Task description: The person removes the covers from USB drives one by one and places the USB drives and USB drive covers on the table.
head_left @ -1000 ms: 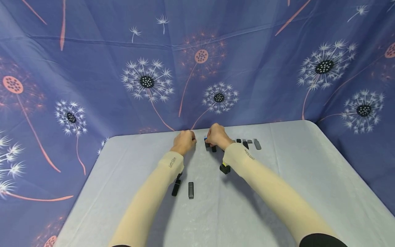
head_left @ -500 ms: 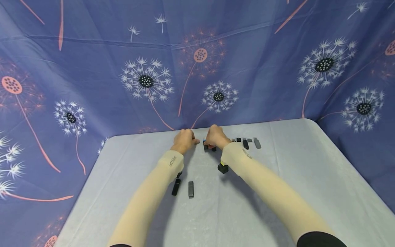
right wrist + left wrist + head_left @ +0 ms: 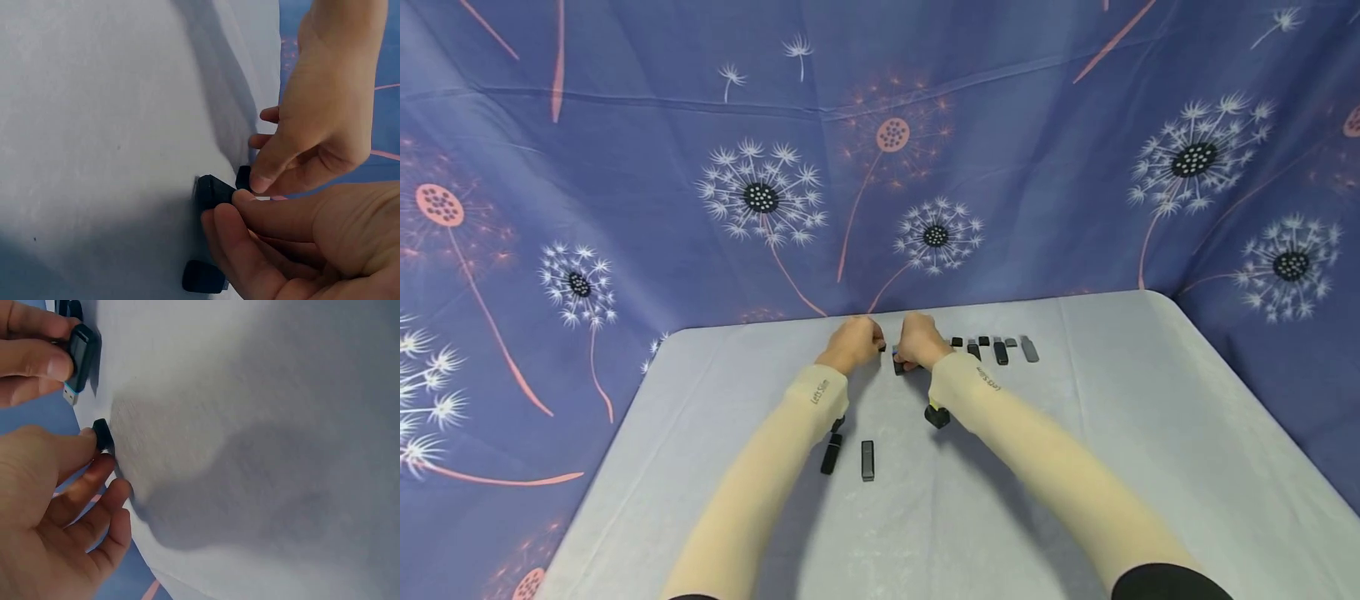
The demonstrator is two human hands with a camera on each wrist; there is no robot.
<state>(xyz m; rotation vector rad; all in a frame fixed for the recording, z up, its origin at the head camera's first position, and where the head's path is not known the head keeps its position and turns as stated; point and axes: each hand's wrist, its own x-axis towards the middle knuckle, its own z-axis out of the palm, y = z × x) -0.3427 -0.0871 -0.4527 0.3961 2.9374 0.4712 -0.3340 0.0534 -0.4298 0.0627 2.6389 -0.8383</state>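
At the far edge of the table my left hand (image 3: 852, 343) pinches a small black cap (image 3: 102, 434) between thumb and index finger, its other fingers loosely bent. Just right of it, my right hand (image 3: 922, 340) holds a black USB flash drive (image 3: 81, 356) between thumb and fingers. The drive's metal plug with a blue insert points toward the far edge in the left wrist view. Cap and drive are side by side, a small gap apart. A second black flash drive (image 3: 203, 277) lies beside my right fingers in the right wrist view.
Right of my hands runs a row: a black flash drive (image 3: 1001, 352), a grey flash drive (image 3: 1029, 349) and several small caps (image 3: 983, 341). Nearer lie a black stick (image 3: 831, 454) and a dark grey stick (image 3: 868, 461). A patterned blue curtain (image 3: 1045, 208) hangs behind the table.
My right hand has drawn slightly back and left, uncovering more of the row. My left thumb, stretched out half a second ago, is bent in again with the black cap showing at the fingertips.
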